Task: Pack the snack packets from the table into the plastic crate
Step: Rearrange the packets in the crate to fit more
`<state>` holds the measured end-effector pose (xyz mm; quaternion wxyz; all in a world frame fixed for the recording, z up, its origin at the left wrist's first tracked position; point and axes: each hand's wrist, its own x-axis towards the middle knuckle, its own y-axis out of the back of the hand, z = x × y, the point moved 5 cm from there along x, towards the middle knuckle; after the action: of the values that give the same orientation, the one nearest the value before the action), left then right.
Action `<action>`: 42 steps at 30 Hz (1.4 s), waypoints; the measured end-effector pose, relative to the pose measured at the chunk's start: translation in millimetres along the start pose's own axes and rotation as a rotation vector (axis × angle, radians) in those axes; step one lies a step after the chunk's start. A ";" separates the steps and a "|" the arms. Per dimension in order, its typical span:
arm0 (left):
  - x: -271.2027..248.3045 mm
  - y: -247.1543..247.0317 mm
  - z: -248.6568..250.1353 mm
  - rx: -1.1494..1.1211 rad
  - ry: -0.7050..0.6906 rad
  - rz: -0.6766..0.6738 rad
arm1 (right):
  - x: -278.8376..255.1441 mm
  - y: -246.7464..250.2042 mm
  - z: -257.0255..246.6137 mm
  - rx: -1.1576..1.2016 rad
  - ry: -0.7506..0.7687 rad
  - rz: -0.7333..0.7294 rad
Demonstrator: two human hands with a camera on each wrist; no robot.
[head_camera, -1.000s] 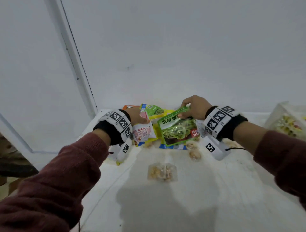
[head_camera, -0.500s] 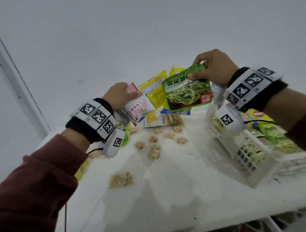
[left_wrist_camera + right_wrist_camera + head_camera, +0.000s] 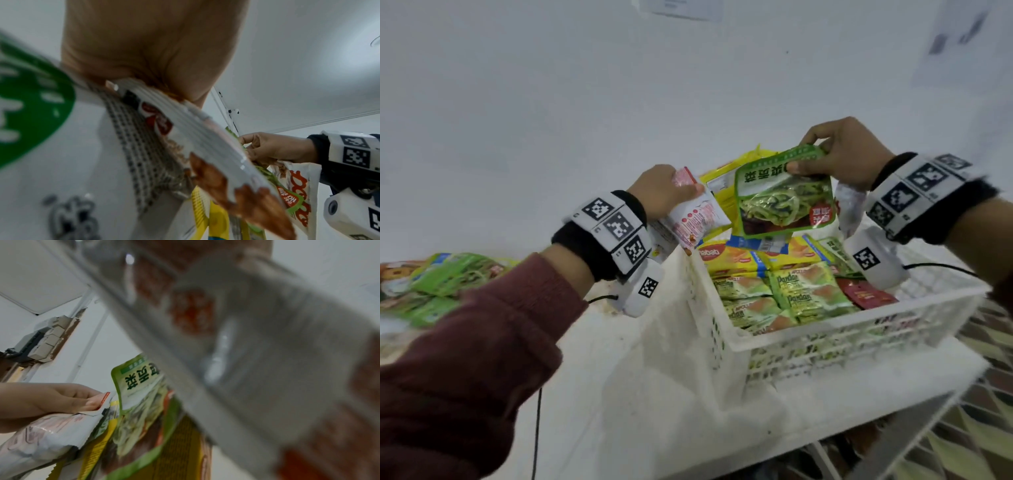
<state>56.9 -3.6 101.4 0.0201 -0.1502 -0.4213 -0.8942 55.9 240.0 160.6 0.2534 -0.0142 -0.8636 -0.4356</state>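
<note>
My left hand (image 3: 664, 192) grips a white and red snack packet (image 3: 697, 219) by its top edge, held just over the left rim of the white plastic crate (image 3: 859, 335). My right hand (image 3: 839, 154) pinches the top of a green packet (image 3: 784, 198) with Chinese characters, and more packets, yellow and white, hang behind it above the crate's far side. The crate holds several green Pandan packets (image 3: 804, 291), yellow ones and a dark red one. In the left wrist view the white and red packet (image 3: 185, 133) fills the middle, with the right hand (image 3: 273, 147) beyond. The right wrist view shows the green packet (image 3: 144, 394) and the left hand (image 3: 61, 397).
A heap of green and orange packets (image 3: 438, 284) lies on the white table (image 3: 592, 394) at the far left. The crate stands near the table's right edge, with patterned floor (image 3: 989, 394) beyond. A white wall rises close behind.
Both hands have lifted their packets off the table pile and carried them to the right. They now hang over the crate, which has come into full view.
</note>
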 end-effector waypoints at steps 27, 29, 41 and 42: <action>154.1 -137.2 8.7 0.552 0.192 -0.470 | 91.9 -86.4 246.2 0.022 -0.369 -0.192; 152.4 -138.3 9.0 0.610 0.229 -0.469 | 91.8 -94.8 252.7 -0.015 -0.377 -0.218; 143.1 -151.8 17.6 0.781 0.353 -0.402 | 84.3 -79.8 231.4 -0.176 -0.265 -0.227; 141.1 -151.4 20.9 0.767 0.359 -0.401 | 83.4 -76.2 228.5 -0.142 -0.255 -0.215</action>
<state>-97.1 122.7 41.1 -0.0263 0.1093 -0.7320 -0.6720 -132.6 349.9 29.0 0.0921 0.0054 -0.8524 -0.5147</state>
